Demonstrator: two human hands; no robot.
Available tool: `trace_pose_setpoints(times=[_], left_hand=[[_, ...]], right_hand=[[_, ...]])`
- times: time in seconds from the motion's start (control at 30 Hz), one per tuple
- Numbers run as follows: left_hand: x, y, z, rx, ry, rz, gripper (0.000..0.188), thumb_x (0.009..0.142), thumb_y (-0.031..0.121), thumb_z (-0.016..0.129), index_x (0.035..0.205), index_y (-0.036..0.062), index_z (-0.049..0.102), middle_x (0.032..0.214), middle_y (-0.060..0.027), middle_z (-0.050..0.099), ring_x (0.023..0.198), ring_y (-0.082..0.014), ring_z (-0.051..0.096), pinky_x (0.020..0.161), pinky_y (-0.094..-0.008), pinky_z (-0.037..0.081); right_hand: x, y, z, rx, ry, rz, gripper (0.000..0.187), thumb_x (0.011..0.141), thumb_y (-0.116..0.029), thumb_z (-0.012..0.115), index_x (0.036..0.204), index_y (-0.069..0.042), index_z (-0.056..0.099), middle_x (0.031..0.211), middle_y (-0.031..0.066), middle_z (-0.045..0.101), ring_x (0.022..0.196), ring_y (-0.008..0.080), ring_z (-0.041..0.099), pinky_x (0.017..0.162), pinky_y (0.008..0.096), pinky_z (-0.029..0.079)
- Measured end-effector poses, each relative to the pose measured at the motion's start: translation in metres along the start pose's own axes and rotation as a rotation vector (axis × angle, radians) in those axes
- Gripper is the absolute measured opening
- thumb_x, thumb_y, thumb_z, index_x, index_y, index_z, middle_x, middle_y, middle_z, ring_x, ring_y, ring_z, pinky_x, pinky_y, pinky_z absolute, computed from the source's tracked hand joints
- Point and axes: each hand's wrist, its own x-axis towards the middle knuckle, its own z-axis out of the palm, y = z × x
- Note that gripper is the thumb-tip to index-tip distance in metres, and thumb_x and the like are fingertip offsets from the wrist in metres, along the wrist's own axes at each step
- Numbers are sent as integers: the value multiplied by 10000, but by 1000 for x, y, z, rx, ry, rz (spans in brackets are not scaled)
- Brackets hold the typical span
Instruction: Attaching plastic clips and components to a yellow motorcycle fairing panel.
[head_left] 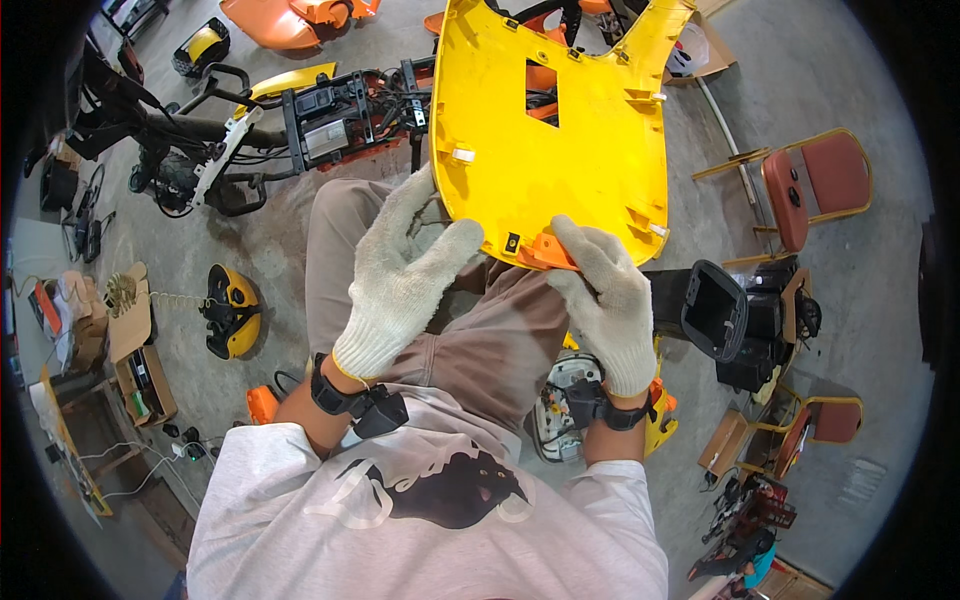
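Bright light on the yellow panel (580,180); soft shadows on the floor (870,300); bent, blackened edges.

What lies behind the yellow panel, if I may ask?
Through the opening in the yellow panel, an orange part shows; brown trousers run under the panel's lower edge. Whatever else lies behind is covered.

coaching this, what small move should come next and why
Probably press the orange piece gently against the yellow panel with the right hand: that hand grips the piece, the left hand holds the panel's near-left corner, and I can't tell whether the piece is seated.
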Motion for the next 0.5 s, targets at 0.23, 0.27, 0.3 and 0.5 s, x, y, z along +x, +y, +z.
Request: trace_pose_setpoints(times=[0.23, 0.27, 0.3, 0.5], left_hand=[[6, 7, 1, 87, 22, 49, 649, 975, 45, 749, 1559, -29, 478, 1263, -117, 704, 1069, -113, 707, 884, -238, 597], [6, 8, 0, 98, 22, 67, 646, 977, 52, 751, 1558, -28, 480, 1265, -118, 703, 1072, -112, 706, 888, -236, 595], [6, 10, 0, 61, 10, 59, 647, 977, 59, 755, 1557, -28, 483, 1269, -118, 701, 1076, -110, 704, 893, -237, 594], [6, 9, -3, 85, 29, 10, 640, 976, 85, 773, 1545, -22, 503, 1297, -113, 695, 1095, -108, 697, 923, -245, 588]], right_hand=[[0, 8, 20, 21, 89, -20, 427, 988, -226, 726, 1388, -79, 696, 1296, 198, 728, 1114, 351, 752, 964, 376, 593], [1, 9, 19, 53, 92, -10, 426, 997, -229, 716, 1391, -69, 690, 1309, 203, 725, 1127, 356, 749, 979, 381, 590], [1, 9, 19, 60, 81, -6, 425, 1000, -221, 713, 1392, -60, 685, 1304, 204, 726, 1128, 355, 748, 990, 382, 585], [-4, 4, 23, 156, 153, 123, 382, 1006, -183, 725, 1357, -37, 687, 1278, 175, 733, 1146, 295, 732, 1028, 362, 556]])
